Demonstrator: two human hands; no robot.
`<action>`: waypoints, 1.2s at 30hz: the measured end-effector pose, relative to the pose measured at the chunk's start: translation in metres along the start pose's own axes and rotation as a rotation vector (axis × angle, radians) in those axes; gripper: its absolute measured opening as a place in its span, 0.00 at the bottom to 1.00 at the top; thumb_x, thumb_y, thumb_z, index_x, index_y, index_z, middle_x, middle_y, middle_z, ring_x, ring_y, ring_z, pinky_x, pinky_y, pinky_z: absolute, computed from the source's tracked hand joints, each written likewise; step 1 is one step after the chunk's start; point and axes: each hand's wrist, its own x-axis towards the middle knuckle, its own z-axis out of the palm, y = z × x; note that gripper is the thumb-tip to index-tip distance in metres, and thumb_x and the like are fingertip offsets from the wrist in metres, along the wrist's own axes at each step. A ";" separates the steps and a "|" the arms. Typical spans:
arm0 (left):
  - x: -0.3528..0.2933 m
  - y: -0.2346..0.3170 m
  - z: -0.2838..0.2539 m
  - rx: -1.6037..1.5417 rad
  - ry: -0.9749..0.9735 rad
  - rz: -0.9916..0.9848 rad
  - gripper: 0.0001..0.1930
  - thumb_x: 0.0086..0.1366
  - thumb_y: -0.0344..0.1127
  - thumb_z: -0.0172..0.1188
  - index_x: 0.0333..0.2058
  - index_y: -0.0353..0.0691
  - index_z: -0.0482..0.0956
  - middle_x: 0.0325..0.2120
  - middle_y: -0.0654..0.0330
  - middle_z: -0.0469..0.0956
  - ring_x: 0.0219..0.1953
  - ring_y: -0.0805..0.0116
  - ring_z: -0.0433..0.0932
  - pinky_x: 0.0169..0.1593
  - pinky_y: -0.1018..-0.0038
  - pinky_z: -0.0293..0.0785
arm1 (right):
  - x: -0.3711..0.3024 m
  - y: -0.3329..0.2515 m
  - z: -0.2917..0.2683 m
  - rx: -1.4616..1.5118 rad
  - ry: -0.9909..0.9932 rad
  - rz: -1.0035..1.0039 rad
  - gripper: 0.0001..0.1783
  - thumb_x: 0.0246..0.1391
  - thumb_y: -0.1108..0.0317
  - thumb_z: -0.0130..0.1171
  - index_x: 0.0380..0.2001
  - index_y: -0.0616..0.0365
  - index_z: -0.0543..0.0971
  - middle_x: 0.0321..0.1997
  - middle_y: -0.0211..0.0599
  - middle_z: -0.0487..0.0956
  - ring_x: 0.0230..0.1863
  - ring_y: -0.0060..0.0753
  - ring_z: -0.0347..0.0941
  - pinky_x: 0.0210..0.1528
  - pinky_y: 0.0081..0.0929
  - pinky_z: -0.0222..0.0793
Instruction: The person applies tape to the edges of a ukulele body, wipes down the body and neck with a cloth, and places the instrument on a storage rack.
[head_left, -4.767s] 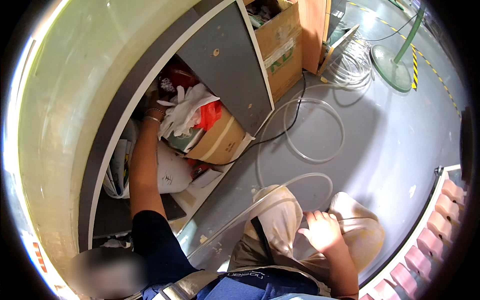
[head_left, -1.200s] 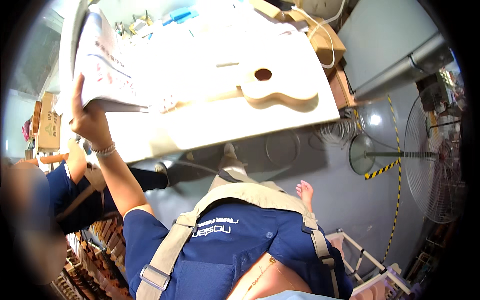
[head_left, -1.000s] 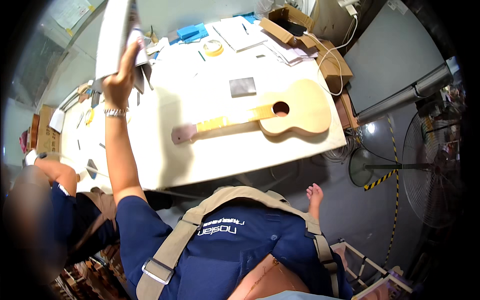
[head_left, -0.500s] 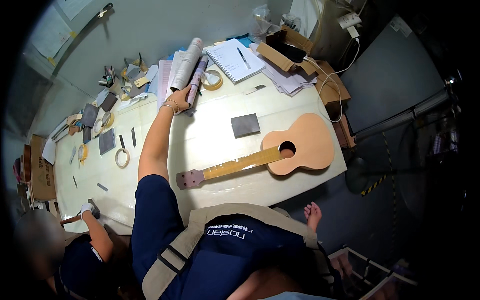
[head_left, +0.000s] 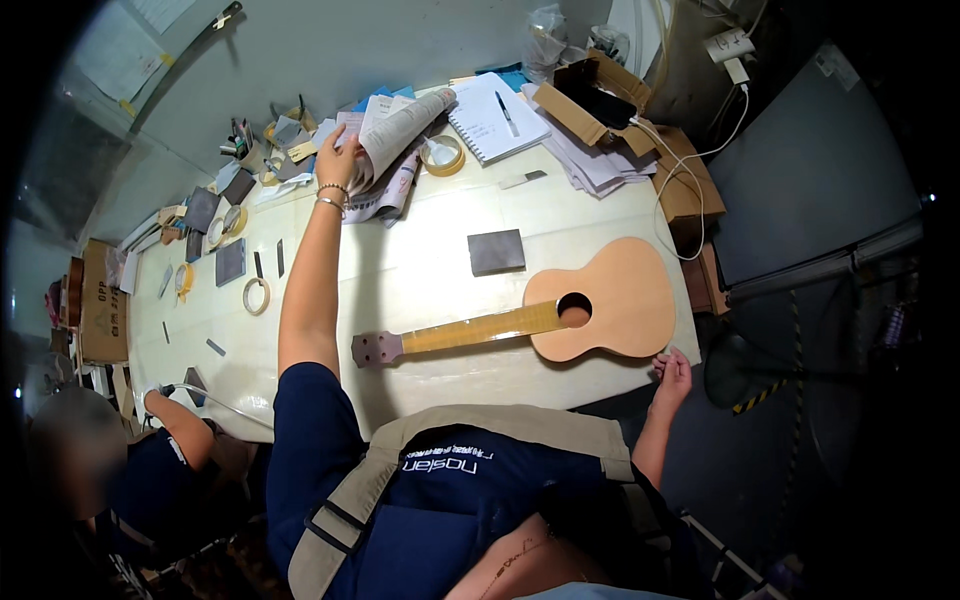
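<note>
At the back of the table my left hand (head_left: 338, 160), with beads and a bangle at the wrist, grips the left edge of a partly unrolled newspaper (head_left: 408, 125). A second printed roll (head_left: 396, 194) lies under it. My right hand (head_left: 672, 377) is beside the table's right front corner, close to the guitar body, its fingers loosely bent and nothing visible in them. The unstrung small guitar (head_left: 620, 300) lies face up, its taped neck (head_left: 480, 325) and bare headstock (head_left: 377, 349) pointing left. Behind the neck sits a dark grey rectangular block (head_left: 496, 252).
A spiral notebook (head_left: 490, 135) with a pen, a tape roll (head_left: 443, 157), a blade (head_left: 523, 179) and an open cardboard box (head_left: 585, 120) stand along the back. Tape rolls and sanding pieces (head_left: 230, 262) lie left. A co-worker (head_left: 165, 475) sits at the left front.
My left hand has shifted left along the newspaper, which has tipped right and loosened from its upright roll. My right hand has risen to the table corner by the guitar.
</note>
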 end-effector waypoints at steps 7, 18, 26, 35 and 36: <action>-0.013 -0.020 0.040 -0.773 0.084 -0.992 0.24 0.58 0.27 0.59 0.54 0.47 0.66 0.18 0.63 0.71 0.14 0.77 0.68 0.15 0.82 0.66 | -0.009 0.006 0.005 -0.068 -0.049 -0.037 0.12 0.60 0.69 0.48 0.42 0.66 0.73 0.28 0.33 0.76 0.29 0.20 0.71 0.35 0.16 0.67; -0.022 0.126 0.025 0.495 0.176 1.075 0.30 0.47 0.23 0.61 0.53 0.45 0.69 0.20 0.64 0.74 0.28 0.64 0.73 0.44 0.67 0.69 | -0.005 -0.007 0.005 -0.087 0.119 -0.092 0.12 0.60 0.70 0.47 0.42 0.67 0.72 0.27 0.34 0.76 0.28 0.20 0.70 0.35 0.17 0.67; -0.077 0.052 0.056 0.644 -0.758 0.511 0.51 0.40 0.26 0.69 0.63 0.56 0.52 0.21 0.54 0.77 0.27 0.56 0.76 0.37 0.67 0.71 | -0.011 -0.003 0.018 -0.099 0.003 -0.131 0.11 0.59 0.73 0.47 0.41 0.69 0.72 0.27 0.34 0.76 0.28 0.20 0.71 0.35 0.17 0.69; 0.017 0.053 -0.014 0.351 -0.207 0.123 0.20 0.49 0.45 0.68 0.36 0.35 0.80 0.23 0.60 0.78 0.20 0.75 0.71 0.27 0.76 0.69 | -0.009 -0.027 0.027 -0.100 0.075 -0.160 0.10 0.60 0.73 0.46 0.41 0.68 0.73 0.28 0.34 0.75 0.28 0.20 0.70 0.36 0.18 0.68; 0.023 0.050 -0.038 0.234 0.070 0.216 0.19 0.50 0.45 0.67 0.32 0.34 0.80 0.21 0.61 0.77 0.19 0.75 0.70 0.26 0.77 0.68 | -0.011 -0.036 0.037 -0.110 0.065 -0.211 0.10 0.60 0.74 0.46 0.41 0.68 0.73 0.28 0.34 0.75 0.28 0.20 0.70 0.36 0.18 0.68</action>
